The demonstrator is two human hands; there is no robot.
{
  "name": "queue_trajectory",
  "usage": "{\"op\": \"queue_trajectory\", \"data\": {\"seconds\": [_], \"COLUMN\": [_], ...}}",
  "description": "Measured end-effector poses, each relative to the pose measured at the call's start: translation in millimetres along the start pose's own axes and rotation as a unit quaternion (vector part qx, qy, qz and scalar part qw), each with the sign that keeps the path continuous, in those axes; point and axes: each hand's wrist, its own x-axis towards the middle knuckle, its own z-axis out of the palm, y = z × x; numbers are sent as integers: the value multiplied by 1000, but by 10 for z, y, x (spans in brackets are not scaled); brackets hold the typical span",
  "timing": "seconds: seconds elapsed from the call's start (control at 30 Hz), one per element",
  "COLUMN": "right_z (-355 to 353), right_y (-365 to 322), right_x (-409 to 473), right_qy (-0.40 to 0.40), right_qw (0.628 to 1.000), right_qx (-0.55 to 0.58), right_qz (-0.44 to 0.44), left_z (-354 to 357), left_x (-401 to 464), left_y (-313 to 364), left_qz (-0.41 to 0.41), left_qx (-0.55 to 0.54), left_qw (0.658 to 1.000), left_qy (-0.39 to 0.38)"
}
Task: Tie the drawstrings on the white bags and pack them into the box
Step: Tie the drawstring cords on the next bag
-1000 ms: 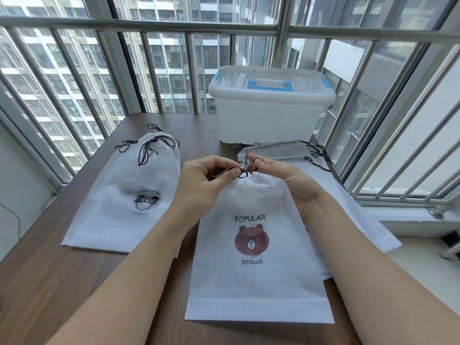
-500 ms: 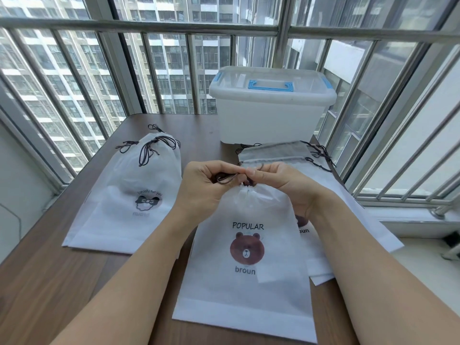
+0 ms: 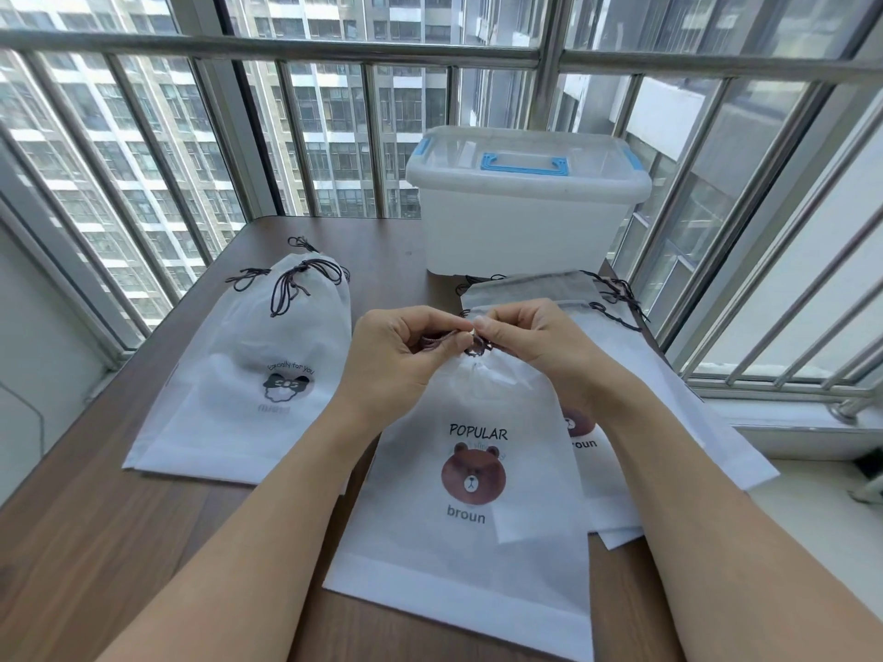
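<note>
A white bag with a brown bear print (image 3: pixel 470 499) lies in front of me, its mouth gathered tight. My left hand (image 3: pixel 396 355) and my right hand (image 3: pixel 530 341) meet above that mouth, each pinching the dark drawstring (image 3: pixel 478 348). A stack of white bags with their cords tied (image 3: pixel 248 375) lies to the left. More flat white bags (image 3: pixel 664 398) with loose black cords lie to the right, under my right forearm. The white plastic box (image 3: pixel 521 231), with a clear lid and blue handle, stands shut at the table's far side.
The brown wooden table (image 3: pixel 95 542) stands against a window with metal bars (image 3: pixel 286 45). A white sill (image 3: pixel 793 422) runs along the right. High-rise buildings show outside.
The bear bag's mouth has been drawn shut and the bag has slid left and toward me. Both hands have moved closer together on the cord.
</note>
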Motion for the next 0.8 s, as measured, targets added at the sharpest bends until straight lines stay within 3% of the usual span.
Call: {"op": "queue_trajectory", "data": {"seconds": [0.17,0.3,0.47,0.63,0.8], "right_z": [-33,-40,-82,-10,92], "right_y": [-45,-74,-43,15,49], "right_x": [-47,-78,-58,-27,2], "right_qy": [-10,-26,-15,-10,10], "right_qw": [998,990,976,984,988], "right_qx": [-69,-137,-209,-162,-119], "right_qz": [8,-36,-57,-72,-93], "left_z": [-4,-30,-120,-159,-88], "left_x": [-23,-16,43,67,51], "left_y": [1,-25,7,40,23], "left_qz": [12,-11,-106,-180,-182], "left_qx": [29,73,-29,-112,-86], "left_qw": [999,997,992,976,980], "left_qy": [-23,-18,-62,-51,2]}}
